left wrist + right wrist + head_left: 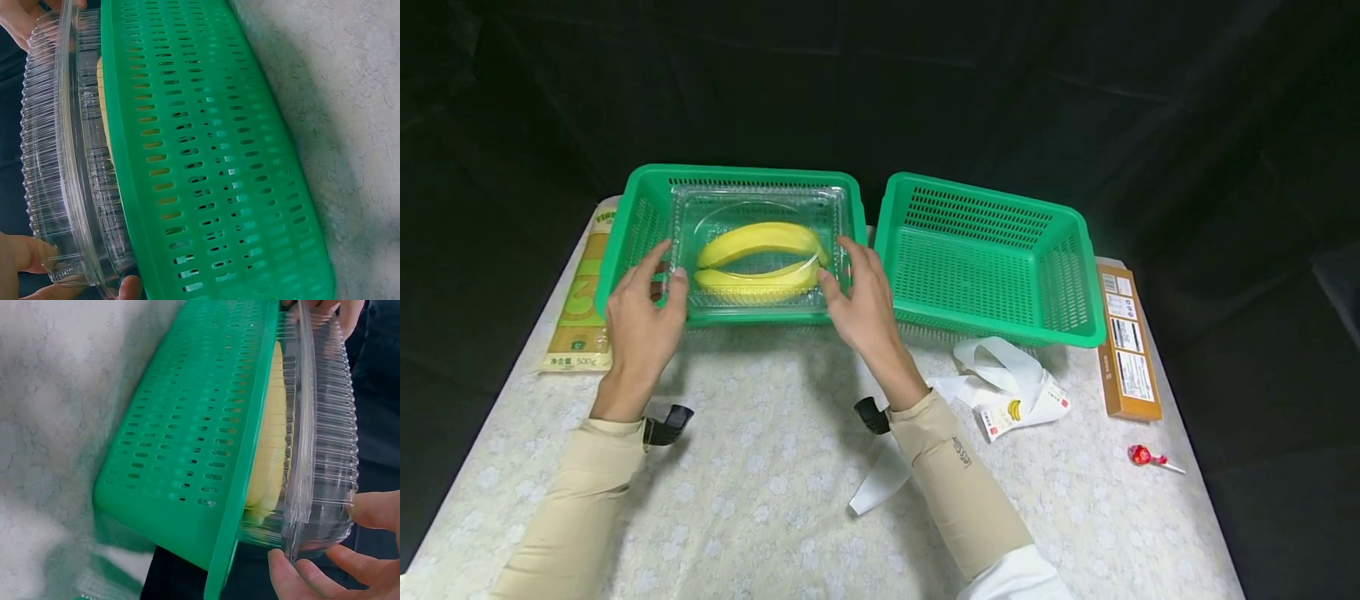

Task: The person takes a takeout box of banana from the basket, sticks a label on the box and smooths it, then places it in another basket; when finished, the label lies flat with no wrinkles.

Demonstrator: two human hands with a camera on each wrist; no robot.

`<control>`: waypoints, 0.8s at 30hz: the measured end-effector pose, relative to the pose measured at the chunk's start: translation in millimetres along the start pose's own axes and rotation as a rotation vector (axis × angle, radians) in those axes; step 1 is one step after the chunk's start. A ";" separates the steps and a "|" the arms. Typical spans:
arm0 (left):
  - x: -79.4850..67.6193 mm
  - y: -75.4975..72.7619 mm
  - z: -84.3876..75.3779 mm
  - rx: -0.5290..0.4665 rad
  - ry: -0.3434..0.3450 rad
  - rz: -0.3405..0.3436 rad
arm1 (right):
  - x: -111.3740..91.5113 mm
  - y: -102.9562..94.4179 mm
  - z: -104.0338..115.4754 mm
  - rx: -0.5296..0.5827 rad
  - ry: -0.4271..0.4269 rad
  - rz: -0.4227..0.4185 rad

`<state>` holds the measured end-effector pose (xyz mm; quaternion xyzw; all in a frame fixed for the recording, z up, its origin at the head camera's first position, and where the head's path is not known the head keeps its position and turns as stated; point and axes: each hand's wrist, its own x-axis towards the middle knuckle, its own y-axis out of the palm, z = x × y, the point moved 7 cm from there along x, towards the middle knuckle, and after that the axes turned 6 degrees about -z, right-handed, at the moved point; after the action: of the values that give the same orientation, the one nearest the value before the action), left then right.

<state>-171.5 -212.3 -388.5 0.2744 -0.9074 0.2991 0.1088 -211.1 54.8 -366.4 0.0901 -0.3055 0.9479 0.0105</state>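
Observation:
A clear plastic lidded box (760,197) with yellow bananas (760,242) inside is held level at the rim of the left green basket (643,179). My left hand (646,312) grips the box's left end between thumb and fingers. At the opposite end, my right hand (865,300) holds the box the same way, its thumb near the front corner. In the right wrist view the bananas (267,444) show through the box's side, just above the basket's edge. The lid (331,425) looks closed. The basket's front wall hides part of the box's underside in the left wrist view.
Another green basket (970,275) stands on the right. A yellow-green 500g packet (580,312) lies at far left. White printed strip (1026,408) lies crumpled before the right basket. An orange-brown box (1127,350) and a red lollipop (1141,455) are at far right.

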 end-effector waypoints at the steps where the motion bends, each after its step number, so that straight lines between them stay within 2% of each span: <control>1: 0.1 0.0 -0.1 -0.001 0.001 0.002 | 0.2 -0.1 -0.2 0.003 -0.001 -0.002; 8: -0.2 -1.7 -2.7 0.005 0.011 -0.004 | -0.1 -1.8 0.0 0.027 0.001 0.000; 16: 0.5 -8.6 -12.8 0.005 0.043 -0.027 | -1.1 -8.6 5.6 0.028 -0.004 -0.007; 24: -1.0 -6.8 -9.2 0.003 0.032 -0.025 | -2.0 -7.4 7.2 0.008 -0.020 -0.007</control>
<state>-166.6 -210.9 -378.2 0.2813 -0.9016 0.3033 0.1265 -207.3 56.7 -356.8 0.1007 -0.3014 0.9481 0.0105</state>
